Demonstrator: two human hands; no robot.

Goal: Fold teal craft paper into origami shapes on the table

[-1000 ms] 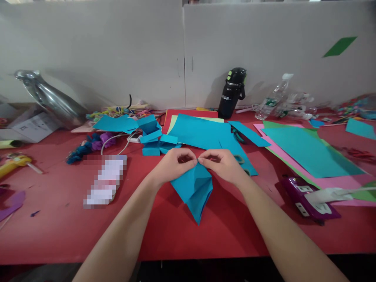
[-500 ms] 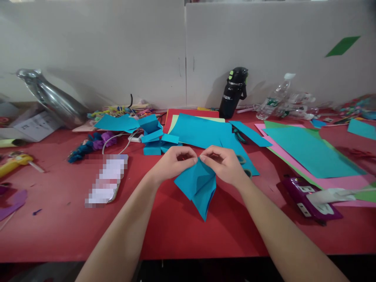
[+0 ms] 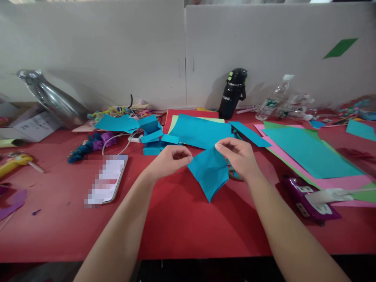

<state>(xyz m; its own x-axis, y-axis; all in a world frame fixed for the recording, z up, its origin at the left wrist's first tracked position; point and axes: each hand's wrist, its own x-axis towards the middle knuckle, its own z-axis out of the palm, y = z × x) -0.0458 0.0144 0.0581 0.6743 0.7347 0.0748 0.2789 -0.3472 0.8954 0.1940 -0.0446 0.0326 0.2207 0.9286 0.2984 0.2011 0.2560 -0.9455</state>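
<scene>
A folded piece of blue paper (image 3: 209, 172) hangs over the red table, its lowest point aimed at the table's front edge. My right hand (image 3: 238, 156) pinches its upper corner between thumb and fingertips. With thumb and forefinger closed, my left hand (image 3: 172, 159) grips the paper's left corner. Creases run across the paper, and layers show along its lower right edge. Partly hidden behind my right hand are greenish loops (image 3: 235, 174), perhaps scissor handles.
Blue folded strips (image 3: 152, 148) and blue sheets (image 3: 199, 130) lie beyond my hands. A phone (image 3: 110, 180) is at left, a purple power strip (image 3: 308, 199) with a white plug at right. A black bottle (image 3: 232, 96) and a metal jug (image 3: 55, 98) stand by the partition.
My hands have moved apart along the paper's upper edge, the right one going right and slightly up. The paper has spread flatter and its lower tip has risen.
</scene>
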